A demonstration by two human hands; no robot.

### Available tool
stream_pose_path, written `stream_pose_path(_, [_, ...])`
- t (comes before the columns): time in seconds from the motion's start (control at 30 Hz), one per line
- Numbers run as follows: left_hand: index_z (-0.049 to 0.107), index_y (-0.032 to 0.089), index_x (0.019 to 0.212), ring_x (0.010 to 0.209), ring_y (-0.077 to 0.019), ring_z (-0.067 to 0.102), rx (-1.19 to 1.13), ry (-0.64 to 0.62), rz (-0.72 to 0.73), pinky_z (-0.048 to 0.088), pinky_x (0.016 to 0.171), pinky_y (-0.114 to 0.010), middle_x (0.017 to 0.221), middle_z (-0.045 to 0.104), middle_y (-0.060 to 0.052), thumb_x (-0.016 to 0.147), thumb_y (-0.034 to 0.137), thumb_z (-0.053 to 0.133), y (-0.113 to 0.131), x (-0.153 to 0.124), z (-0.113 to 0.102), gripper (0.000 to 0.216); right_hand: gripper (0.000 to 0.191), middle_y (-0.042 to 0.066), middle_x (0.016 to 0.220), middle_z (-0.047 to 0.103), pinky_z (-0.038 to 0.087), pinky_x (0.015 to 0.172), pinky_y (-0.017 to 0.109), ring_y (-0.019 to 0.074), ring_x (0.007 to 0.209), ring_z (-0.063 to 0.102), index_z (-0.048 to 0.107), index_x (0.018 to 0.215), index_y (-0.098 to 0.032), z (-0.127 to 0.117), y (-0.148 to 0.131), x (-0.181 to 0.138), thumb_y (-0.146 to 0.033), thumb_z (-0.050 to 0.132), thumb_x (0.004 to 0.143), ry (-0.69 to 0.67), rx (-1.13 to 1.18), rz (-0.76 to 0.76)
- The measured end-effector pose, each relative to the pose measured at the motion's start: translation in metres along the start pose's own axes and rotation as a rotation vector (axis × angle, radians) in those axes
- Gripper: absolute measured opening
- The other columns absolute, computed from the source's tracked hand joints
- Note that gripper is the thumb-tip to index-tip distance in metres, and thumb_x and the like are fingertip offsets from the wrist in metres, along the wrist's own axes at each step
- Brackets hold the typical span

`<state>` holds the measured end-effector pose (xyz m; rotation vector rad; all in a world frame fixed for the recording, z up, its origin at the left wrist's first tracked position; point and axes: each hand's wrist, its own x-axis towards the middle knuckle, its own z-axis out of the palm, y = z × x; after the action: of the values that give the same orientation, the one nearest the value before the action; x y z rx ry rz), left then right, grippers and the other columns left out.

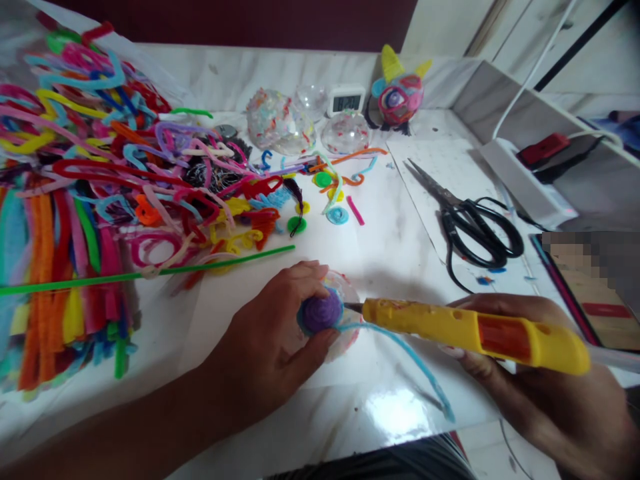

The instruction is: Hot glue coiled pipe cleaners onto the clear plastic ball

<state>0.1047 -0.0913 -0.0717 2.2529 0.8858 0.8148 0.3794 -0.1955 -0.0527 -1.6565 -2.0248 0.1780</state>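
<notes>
My left hand (273, 327) pinches a purple pipe-cleaner coil (323, 311) between thumb and fingers. A light blue pipe cleaner (415, 360) edges the coil, and its loose end curves away to the right over the table. Beneath the coil lies a clear round piece with coloured specks (347, 287), partly covered by my fingers. My right hand (540, 393) is wrapped around a yellow hot glue gun (450, 327). The gun's dark nozzle points left, right at the coil's edge; whether it touches is hard to tell.
Pipe cleaners (100, 153) in many colours heap up at left, with a long green pipe cleaner (240, 258) across the front. Black-handled scissors (470, 223) lie at right. Behind stand clear lumpy domes (280, 120), a small digital clock (347, 100) and a horned one-eyed figure (400, 97).
</notes>
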Motion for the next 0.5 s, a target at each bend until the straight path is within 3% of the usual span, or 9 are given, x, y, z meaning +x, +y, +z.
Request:
stream_pose_path(0.4, [0.047, 0.026, 0.115, 0.129, -0.0242, 0.051, -0.008, 0.001, -0.012, 0.043, 0.111, -0.043, 0.132, 0.056, -0.006, 0.088, 0.025, 0.059, -0.002, -0.001, 0.000, 0.029, 0.028, 0.003, 0.108, 0.063, 0.060, 0.073, 0.022, 0.0194, 0.095, 0.067, 0.058, 0.112, -0.031, -0.003, -0.003, -0.007, -0.022, 0.057, 0.086, -0.014, 0.070, -0.018])
stream_pose_path(0.5, [0.048, 0.025, 0.115, 0.129, -0.0233, 0.051, -0.009, 0.010, 0.004, 0.042, 0.112, -0.042, 0.132, 0.057, -0.007, 0.088, 0.023, 0.059, -0.001, 0.000, 0.000, 0.029, 0.031, 0.001, 0.111, 0.064, 0.059, 0.076, 0.022, 0.0192, 0.097, 0.068, 0.061, 0.112, -0.034, -0.001, 0.000, -0.011, -0.021, 0.062, 0.083, -0.005, 0.109, 0.038])
